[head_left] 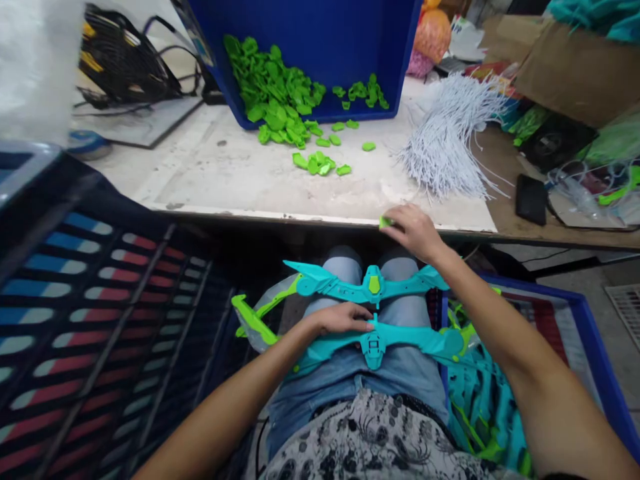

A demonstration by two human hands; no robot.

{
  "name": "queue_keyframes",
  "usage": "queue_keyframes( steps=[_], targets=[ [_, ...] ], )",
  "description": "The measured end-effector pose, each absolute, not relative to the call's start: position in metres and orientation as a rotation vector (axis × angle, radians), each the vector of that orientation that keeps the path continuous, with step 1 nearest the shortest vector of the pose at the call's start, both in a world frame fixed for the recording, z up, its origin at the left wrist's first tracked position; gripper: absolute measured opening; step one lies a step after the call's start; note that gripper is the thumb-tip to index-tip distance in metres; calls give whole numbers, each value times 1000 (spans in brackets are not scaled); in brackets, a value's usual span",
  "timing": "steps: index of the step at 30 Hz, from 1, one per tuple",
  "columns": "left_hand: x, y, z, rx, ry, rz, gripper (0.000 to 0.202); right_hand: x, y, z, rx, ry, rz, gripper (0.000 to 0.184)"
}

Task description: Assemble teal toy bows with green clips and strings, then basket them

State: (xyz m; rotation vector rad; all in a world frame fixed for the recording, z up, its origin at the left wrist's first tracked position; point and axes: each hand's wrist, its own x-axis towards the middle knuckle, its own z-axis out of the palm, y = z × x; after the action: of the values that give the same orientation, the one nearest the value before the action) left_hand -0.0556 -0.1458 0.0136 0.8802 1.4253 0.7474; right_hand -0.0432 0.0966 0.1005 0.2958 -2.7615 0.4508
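Two teal plastic toy bows lie across my lap. My left hand rests on the nearer teal bow, fingers curled over its left limb. The farther teal bow has a green piece at its centre. My right hand is at the table's front edge, fingers pinched on a small green plastic piece. More small green pieces lie loose on the table, and a heap of them spills from the tilted blue bin.
A bundle of white strings lies right of the green pieces. A dark slatted crate stands at my left. A blue crate with more teal bows sits at my right. A black phone and cardboard box lie far right.
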Motion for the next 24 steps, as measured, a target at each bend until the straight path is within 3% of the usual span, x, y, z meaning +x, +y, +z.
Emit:
queue_keyframes(
  steps=[4, 8, 14, 24],
  targets=[
    [-56, -146, 9, 930, 1431, 758, 53, 56, 33, 77, 537, -2618, 627, 22],
    [-53, -145, 4, 906, 1388, 800, 51, 128, -19, 45, 399, -2681, 578, 21],
    [-49, -146, 7, 962, 1410, 825, 52, 140, -37, 29, 161, -2689, 492, 19],
    [-48, -146, 2, 1159, 1454, 755, 52, 147, -43, 24, -68, -2754, 618, 23]
  ],
)
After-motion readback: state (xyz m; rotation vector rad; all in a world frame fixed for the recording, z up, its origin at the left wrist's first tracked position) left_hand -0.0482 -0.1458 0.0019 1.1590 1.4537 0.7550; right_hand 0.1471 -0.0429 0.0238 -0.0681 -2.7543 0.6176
